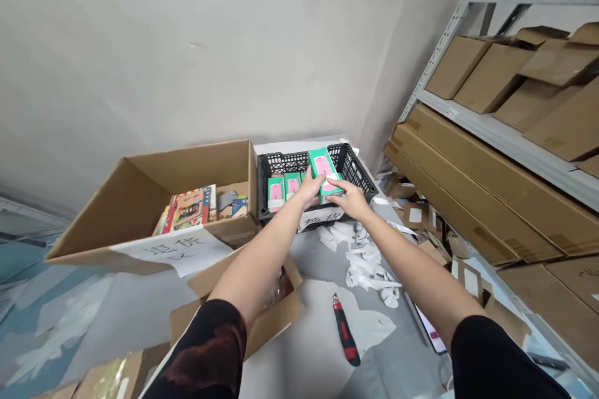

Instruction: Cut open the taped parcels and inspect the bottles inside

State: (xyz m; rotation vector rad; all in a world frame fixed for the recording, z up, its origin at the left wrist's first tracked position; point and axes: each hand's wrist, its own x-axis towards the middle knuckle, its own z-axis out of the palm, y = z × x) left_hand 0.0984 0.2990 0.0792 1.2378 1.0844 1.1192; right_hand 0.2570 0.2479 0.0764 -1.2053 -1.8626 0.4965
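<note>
Both my hands hold one green and pink box (322, 165) over the black plastic crate (355, 177). My left hand (309, 188) grips its left side, and my right hand (350, 198) has its lower right side. The box is tilted and its far end rises above the crate's rim. Similar green and pink boxes (276, 190) stand in the crate to the left of it. My hands and the held box hide part of what lies in the crate. A white paper label (321, 218) with handwriting is on the crate's front.
A large cardboard box (187, 165) with books (191, 207) stands left of the crate. An open carton (276, 321) sits beneath my left forearm. A red and black utility knife (345, 330) and crumpled white paper (367, 265) lie on the table. Shelves with cartons (496, 75) rise at right.
</note>
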